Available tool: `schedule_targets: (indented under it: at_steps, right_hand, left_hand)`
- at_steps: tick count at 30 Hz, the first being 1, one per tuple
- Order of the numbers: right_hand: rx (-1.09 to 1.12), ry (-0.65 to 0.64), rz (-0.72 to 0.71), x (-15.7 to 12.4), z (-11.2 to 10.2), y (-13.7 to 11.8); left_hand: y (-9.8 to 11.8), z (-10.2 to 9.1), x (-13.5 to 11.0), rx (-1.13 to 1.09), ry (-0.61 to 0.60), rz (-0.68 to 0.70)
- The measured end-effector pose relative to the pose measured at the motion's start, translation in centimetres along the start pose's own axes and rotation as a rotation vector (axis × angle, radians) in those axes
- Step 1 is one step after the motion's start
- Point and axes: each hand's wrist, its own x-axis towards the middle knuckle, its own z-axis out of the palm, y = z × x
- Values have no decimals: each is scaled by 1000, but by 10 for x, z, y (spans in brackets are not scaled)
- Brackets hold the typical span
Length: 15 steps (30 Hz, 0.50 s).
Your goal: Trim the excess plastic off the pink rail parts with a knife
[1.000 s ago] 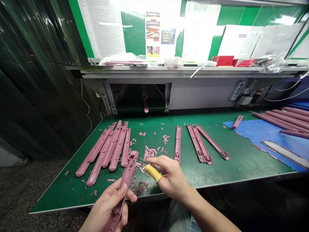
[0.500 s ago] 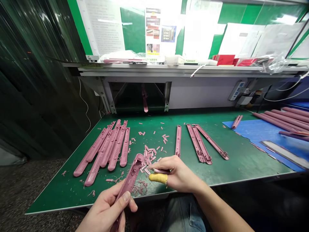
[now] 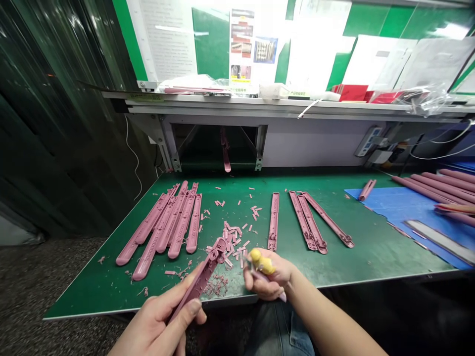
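My left hand [image 3: 159, 316] grips a long pink plastic strip-like part [image 3: 198, 284], its ribbed hollow side up and its far end angled away to the right. To its right, my right hand [image 3: 269, 277], with yellow covers on the thumb and a finger, is closed around a small slim tool [image 3: 260, 276]. The tool's pale pinkish handle end pokes out below the palm; its grey tip is blurred, so I cannot tell its kind. Small pink offcuts [image 3: 233, 237] lie scattered beyond both hands, with thin shavings [image 3: 217, 286] near the held part.
Several pink parts [image 3: 178, 217] lie grouped on the green table [image 3: 237, 198] at left. One part [image 3: 273, 220] and a group of three [image 3: 308, 222] lie at right. Further right are a blue sheet [image 3: 378, 200], long pink pieces [image 3: 430, 185] and a grey bar [image 3: 441, 242]. A shelf [image 3: 230, 106] spans the back.
My right hand has turned over, palm now more upward, and moved slightly right, away from the part's end. The pink part has rolled in my left hand. The view has shifted slightly.
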Motion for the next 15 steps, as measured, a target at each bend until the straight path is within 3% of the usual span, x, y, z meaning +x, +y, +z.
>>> schedule_targets:
  at_steps: [2,4,7,10,12,15]
  right_hand:
    - [15,64,-80,-2,6,1]
    - [-110,189,-177,-4,17,-3]
    - [-716,396,-331,-2,37,-12]
    - [-1366,499,-451,6,47,-19]
    - [-1637,512,-488,12,48,-23]
    - [-1867,468,-514,16,47,-28]
  left_hand:
    - [-1,-10,4,69,-16,-1]
    - [-2,-24,10,208,-69,55]
    - [-4,-49,24,554,-117,328]
    - [2,-67,37,895,-100,648]
    - [10,-76,41,1069,-78,828]
    - [21,-87,44,1241,-61,1052]
